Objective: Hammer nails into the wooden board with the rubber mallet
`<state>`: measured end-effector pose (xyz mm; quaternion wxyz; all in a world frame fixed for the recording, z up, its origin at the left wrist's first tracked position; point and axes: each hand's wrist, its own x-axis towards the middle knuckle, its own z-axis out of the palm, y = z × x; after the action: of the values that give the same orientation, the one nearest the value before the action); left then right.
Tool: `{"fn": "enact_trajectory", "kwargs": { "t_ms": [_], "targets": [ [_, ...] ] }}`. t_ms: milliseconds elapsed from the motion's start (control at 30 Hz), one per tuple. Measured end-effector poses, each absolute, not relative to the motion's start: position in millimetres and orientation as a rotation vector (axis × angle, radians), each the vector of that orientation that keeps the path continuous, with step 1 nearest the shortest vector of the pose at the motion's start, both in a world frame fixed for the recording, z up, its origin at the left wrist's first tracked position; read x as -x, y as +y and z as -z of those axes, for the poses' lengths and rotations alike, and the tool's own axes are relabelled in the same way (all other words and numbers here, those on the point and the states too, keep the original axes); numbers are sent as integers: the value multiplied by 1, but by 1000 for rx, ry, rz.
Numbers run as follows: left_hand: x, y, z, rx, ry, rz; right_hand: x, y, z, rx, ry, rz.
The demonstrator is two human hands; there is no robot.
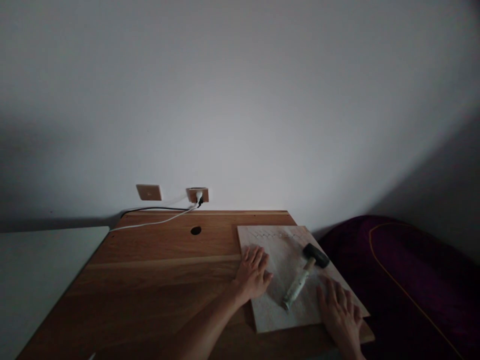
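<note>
— Dim room, plain wall filling most of the view, wooden counter [150, 280] w/ a cable hole [195, 230] near the back. What's sitting on it?

— Pale board [277, 280] is lying flat at the counter's right end, near corner just overhanging the front edge. Row of small marks, maybe nails, is running along its far edge; too small to tell.

— And the hands?

— Left hand [254, 275] is resting palm-down, fingers spread, on the board's left edge, prob. pinning it so it isn't sliding. Right hand [339, 312] is lying flat and open on the near right corner, same job by the look of it. Neither is grasping anything.

— Mallet?

— Mallet [305, 277] is lying on the board between the two hands, black head pointing away, pale handle angling toward the person, close to both hands but touching neither.

— Anything else?

— Two wall plates: blank one [149, 192], and a socket [198, 194] w/ a white cable [150, 223] and a dark one trailing onto the counter. White surface [41, 270] on the left, dark purple bedding [405, 280] on the right.
</note>
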<state>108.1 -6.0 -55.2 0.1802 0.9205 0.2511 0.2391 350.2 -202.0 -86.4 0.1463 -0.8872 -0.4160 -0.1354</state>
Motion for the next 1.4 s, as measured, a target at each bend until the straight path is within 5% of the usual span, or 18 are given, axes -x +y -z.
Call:
{"fn": "enact_trajectory", "kwargs": {
  "t_ms": [967, 1233, 1400],
  "targets": [
    [100, 13, 20, -1835, 625, -899, -177, -199, 63, 2319, -1595, 295],
    [195, 21, 10, -1983, 769, -793, -123, -190, 66, 2139, -1680, 153],
    [228, 20, 17, -2736, 858, -557, -117, -175, 52, 1989, -1704, 93]
  ]
}}
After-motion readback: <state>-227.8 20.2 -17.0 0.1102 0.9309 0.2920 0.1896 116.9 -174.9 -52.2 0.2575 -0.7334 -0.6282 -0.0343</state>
